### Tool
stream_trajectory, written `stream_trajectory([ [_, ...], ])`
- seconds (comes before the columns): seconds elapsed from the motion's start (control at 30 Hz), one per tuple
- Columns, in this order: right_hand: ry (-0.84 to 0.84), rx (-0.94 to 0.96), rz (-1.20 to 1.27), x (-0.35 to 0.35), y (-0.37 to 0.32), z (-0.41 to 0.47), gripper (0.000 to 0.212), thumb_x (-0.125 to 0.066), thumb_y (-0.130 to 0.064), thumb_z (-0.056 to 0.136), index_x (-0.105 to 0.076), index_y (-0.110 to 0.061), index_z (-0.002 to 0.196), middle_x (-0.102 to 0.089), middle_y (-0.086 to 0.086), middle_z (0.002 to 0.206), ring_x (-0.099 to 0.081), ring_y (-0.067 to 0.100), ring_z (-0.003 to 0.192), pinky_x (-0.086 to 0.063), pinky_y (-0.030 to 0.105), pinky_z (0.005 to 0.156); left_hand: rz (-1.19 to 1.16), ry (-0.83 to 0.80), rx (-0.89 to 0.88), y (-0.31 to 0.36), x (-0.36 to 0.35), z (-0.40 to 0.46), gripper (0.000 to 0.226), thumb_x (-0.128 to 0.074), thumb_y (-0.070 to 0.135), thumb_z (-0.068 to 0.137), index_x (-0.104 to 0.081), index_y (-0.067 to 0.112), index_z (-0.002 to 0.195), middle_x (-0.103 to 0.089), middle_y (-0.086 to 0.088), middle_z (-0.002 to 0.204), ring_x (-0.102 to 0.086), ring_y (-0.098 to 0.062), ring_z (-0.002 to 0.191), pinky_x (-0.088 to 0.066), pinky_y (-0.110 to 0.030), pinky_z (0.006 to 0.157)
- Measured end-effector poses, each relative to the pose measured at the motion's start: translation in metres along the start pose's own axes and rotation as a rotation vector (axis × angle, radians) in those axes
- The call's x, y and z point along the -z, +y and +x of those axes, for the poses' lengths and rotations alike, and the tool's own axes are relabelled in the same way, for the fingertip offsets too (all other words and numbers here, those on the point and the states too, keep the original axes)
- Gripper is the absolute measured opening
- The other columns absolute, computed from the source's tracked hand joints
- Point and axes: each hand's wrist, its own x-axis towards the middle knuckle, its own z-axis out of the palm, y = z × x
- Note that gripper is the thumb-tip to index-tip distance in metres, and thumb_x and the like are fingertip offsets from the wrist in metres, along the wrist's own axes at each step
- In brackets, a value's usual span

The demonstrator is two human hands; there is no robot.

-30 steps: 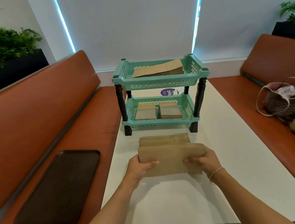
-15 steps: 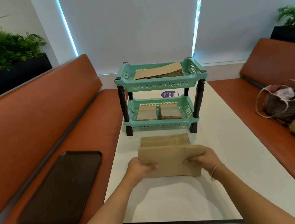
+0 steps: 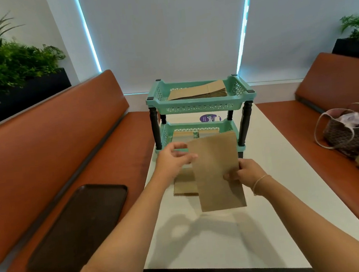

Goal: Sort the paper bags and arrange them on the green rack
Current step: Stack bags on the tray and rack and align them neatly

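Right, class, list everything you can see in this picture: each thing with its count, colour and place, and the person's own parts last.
Rack: one, green with black posts, two shelves, far end of the table.
Table: one, white, between the benches.
Bag stack: one, brown, top shelf.
Small bag piles: two, brown, bottom shelf, partly hidden.
Held bag: one, brown, raised above the table.
Bags on table: one pile, brown, under the held bag.
Benches: two, orange-brown, either side.
Tray: one, dark brown, left bench.
Handbag: one, woven brown, right bench.
Plants: two, green, back corners.
Left hand: touches the bag's left edge.
Right hand: pinches its right edge.
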Motion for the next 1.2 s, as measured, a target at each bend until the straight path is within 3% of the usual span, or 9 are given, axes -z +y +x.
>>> stream_trajectory([
  [0.13,-0.002,-0.120,0.605,-0.011,0.017,-0.009,0.026,-0.062,0.013,0.079,-0.061,-0.010,0.089,-0.066,0.008,0.093,-0.061,0.023,0.081,-0.050,0.034,0.066,0.114,-0.291,0.209,-0.048,-0.013,-0.017,0.067,-0.083,0.011,0.065,-0.051,0.011,0.124,-0.065,-0.006,0.115,-0.062,-0.020,0.105,-0.051,-0.037,0.093],
  [0.27,-0.008,-0.123,0.679,-0.014,0.029,-0.010,0.024,-0.060,0.012,0.080,-0.060,-0.008,0.094,-0.066,0.007,0.093,-0.061,0.024,0.082,-0.050,0.034,0.067,0.176,-0.318,0.236,-0.068,-0.020,-0.023,0.056,-0.081,0.007,0.068,-0.057,0.009,0.119,-0.066,-0.010,0.110,-0.066,-0.023,0.087,-0.057,-0.034,0.082],
  [0.37,0.119,-0.113,0.712,0.000,0.034,-0.006,0.030,-0.066,0.012,0.074,-0.059,-0.004,0.099,-0.065,0.010,0.094,-0.062,0.025,0.082,-0.053,0.035,0.070,0.398,-0.295,0.197,-0.064,-0.005,-0.014,0.040,-0.079,0.006,0.069,-0.063,0.012,0.105,-0.068,-0.006,0.098,-0.065,-0.020,0.079,-0.057,-0.033,0.080],
  [0.53,0.185,-0.081,0.480,0.020,0.047,-0.009,0.040,-0.069,0.019,0.067,-0.058,-0.011,0.090,-0.063,0.012,0.074,-0.061,0.025,0.068,-0.053,0.032,0.060,0.606,-0.245,0.174,-0.061,0.021,-0.003,0.033,-0.081,0.014,0.065,-0.072,0.013,0.097,-0.071,-0.003,0.095,-0.064,-0.018,0.087,-0.051,-0.027,0.075],
  [0.6,0.167,-0.047,0.239,0.013,0.058,-0.012,0.034,-0.063,0.022,0.069,-0.063,-0.010,0.082,-0.063,0.012,0.074,-0.059,0.023,0.066,-0.054,0.027,0.057,0.468,-0.174,0.179,-0.063,0.021,-0.004,0.028,-0.081,0.009,0.066,-0.072,0.013,0.092,-0.071,-0.002,0.090,-0.062,-0.016,0.082,-0.050,-0.023,0.072],
  [0.7,0.218,-0.047,0.015,-0.005,0.073,-0.013,0.023,-0.056,0.015,0.078,-0.066,-0.004,0.085,-0.064,0.010,0.085,-0.056,0.021,0.079,-0.046,0.027,0.069,0.117,-0.125,0.215,-0.079,0.011,-0.012,0.036,-0.078,-0.002,0.069,-0.068,0.014,0.100,-0.070,-0.003,0.096,-0.065,-0.022,0.095,-0.054,-0.029,0.083],
  [0.87,0.240,-0.093,0.076,-0.020,0.076,-0.009,0.020,-0.059,0.009,0.079,-0.064,-0.005,0.092,-0.061,0.008,0.088,-0.055,0.021,0.083,-0.041,0.028,0.072,-0.085,-0.069,0.247,-0.099,-0.012,-0.024,0.040,-0.077,-0.003,0.070,-0.066,0.006,0.108,-0.071,-0.010,0.098,-0.067,-0.021,0.087,-0.055,-0.027,0.069],
  [1.0,0.247,-0.082,0.111,-0.016,0.071,-0.003,0.022,-0.061,0.011,0.077,-0.066,0.001,0.096,-0.062,0.010,0.088,-0.057,0.024,0.084,-0.046,0.031,0.075,-0.136,-0.085,0.231,-0.096,-0.012,-0.017,0.038,-0.080,-0.001,0.067,-0.069,0.010,0.102,-0.072,-0.009,0.100,-0.067,-0.023,0.092,-0.056,-0.032,0.077],
  [1.2,0.175,-0.147,0.037,-0.014,0.078,-0.006,0.011,-0.071,0.004,0.074,-0.065,-0.003,0.080,-0.062,0.007,0.077,-0.056,0.023,0.077,-0.046,0.032,0.071,-0.101,-0.159,0.212,-0.101,-0.010,-0.019,0.032,-0.080,0.003,0.070,-0.070,0.013,0.099,-0.073,-0.002,0.094,-0.068,-0.017,0.090,-0.054,-0.022,0.073],
])
